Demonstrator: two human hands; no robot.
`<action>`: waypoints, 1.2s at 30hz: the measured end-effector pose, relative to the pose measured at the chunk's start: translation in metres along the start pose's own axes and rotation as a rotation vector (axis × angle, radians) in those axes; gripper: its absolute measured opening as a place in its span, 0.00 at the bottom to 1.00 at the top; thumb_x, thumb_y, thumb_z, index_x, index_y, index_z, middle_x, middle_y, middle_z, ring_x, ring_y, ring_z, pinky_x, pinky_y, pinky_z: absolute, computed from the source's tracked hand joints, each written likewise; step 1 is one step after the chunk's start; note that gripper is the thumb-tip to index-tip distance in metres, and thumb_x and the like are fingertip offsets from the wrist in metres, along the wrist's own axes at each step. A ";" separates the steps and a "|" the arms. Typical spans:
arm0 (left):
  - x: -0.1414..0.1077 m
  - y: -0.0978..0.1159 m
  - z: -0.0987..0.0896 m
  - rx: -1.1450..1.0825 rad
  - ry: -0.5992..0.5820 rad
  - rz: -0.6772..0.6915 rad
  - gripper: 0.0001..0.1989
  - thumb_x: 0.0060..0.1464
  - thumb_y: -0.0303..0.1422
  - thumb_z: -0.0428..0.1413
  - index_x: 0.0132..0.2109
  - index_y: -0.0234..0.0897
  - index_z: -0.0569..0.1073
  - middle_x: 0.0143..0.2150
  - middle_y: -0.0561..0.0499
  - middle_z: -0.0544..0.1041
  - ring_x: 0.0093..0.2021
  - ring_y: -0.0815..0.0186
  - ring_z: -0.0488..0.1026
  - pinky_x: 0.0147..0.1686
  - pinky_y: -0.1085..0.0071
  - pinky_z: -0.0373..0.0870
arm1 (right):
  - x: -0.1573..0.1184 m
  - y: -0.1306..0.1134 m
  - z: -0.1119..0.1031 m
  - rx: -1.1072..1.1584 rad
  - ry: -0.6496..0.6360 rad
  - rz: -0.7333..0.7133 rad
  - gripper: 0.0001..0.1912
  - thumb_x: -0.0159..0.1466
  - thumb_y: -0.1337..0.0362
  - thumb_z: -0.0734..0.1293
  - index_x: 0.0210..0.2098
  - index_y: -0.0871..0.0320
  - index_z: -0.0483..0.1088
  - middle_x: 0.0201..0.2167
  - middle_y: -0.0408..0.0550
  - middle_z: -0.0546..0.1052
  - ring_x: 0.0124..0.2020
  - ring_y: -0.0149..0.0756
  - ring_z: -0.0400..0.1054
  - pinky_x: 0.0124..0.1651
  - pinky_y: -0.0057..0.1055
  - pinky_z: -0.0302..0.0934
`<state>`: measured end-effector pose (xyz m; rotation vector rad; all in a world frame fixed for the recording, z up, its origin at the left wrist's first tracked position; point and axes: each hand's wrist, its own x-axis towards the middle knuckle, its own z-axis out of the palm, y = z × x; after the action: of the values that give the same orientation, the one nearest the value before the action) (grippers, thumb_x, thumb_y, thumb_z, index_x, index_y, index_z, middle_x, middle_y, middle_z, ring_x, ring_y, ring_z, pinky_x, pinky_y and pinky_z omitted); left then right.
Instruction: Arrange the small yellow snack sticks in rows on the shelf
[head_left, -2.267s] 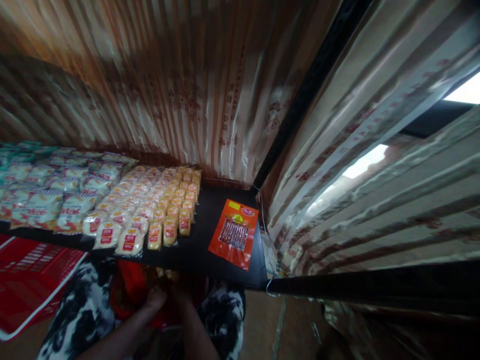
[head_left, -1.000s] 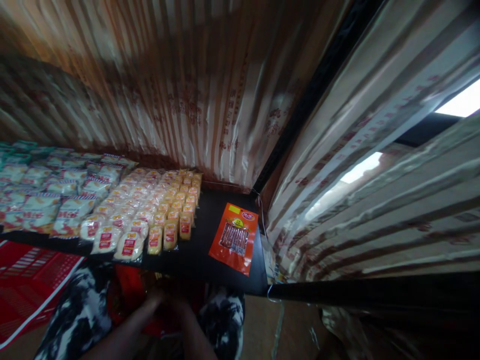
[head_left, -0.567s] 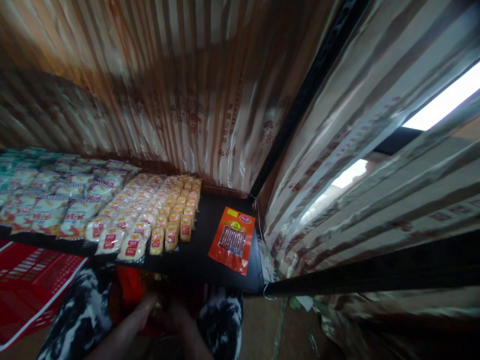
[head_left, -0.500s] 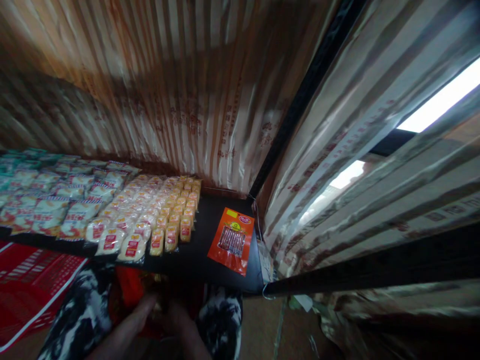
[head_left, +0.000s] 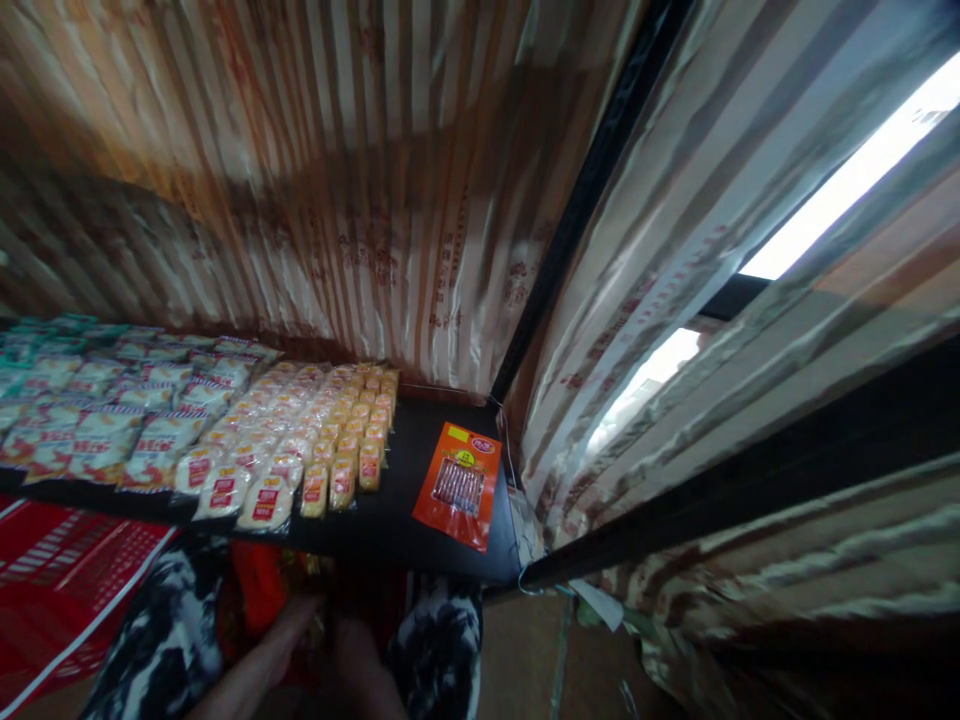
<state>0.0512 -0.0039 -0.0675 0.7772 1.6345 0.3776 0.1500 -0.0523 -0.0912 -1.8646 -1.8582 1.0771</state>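
Below the shelf's front edge, between my knees, both hands reach down into deep shade. My left hand is beside an orange-red packet, with its fingers lost in the dark. Close by on the right, my right hand is dim and blurred, so its fingers cannot be made out. Shiny gold-coloured wrapping shows just above the hands. A flat orange snack pouch with a clear window lies on the right end of the black shelf, apart from both hands.
Rows of small wrapped cakes, round packs and white snack bags fill the shelf's left and middle. A red plastic basket stands at lower left. Plastic sheeting hangs behind, with black posts at the corner.
The view has shifted slightly, so the shelf sits a little lower in the picture. Both hands stay low between the knees, and the goods on the shelf have not moved.
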 end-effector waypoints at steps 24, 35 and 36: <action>-0.016 0.032 -0.003 -0.323 -0.013 0.025 0.08 0.45 0.33 0.53 0.33 0.35 0.71 0.37 0.46 0.79 0.41 0.59 0.75 0.34 0.68 0.70 | -0.008 -0.021 -0.034 0.367 0.201 0.129 0.18 0.59 0.62 0.61 0.48 0.57 0.71 0.44 0.53 0.77 0.47 0.46 0.71 0.48 0.34 0.63; -0.023 0.036 -0.010 -0.245 0.047 0.045 0.11 0.46 0.34 0.52 0.37 0.36 0.72 0.39 0.47 0.79 0.44 0.58 0.74 0.35 0.68 0.71 | -0.002 -0.013 -0.030 0.528 0.225 0.125 0.22 0.60 0.60 0.60 0.52 0.59 0.67 0.51 0.54 0.72 0.53 0.43 0.66 0.53 0.35 0.59; -0.023 0.036 -0.010 -0.236 0.059 0.040 0.12 0.45 0.36 0.53 0.38 0.36 0.72 0.40 0.47 0.79 0.43 0.58 0.74 0.35 0.68 0.71 | 0.000 -0.011 -0.030 0.537 0.227 0.136 0.22 0.60 0.61 0.60 0.53 0.60 0.66 0.52 0.54 0.72 0.53 0.42 0.66 0.54 0.34 0.59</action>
<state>0.0526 0.0086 -0.0252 0.6254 1.5963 0.6154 0.1618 -0.0426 -0.0634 -1.7154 -1.1817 1.2019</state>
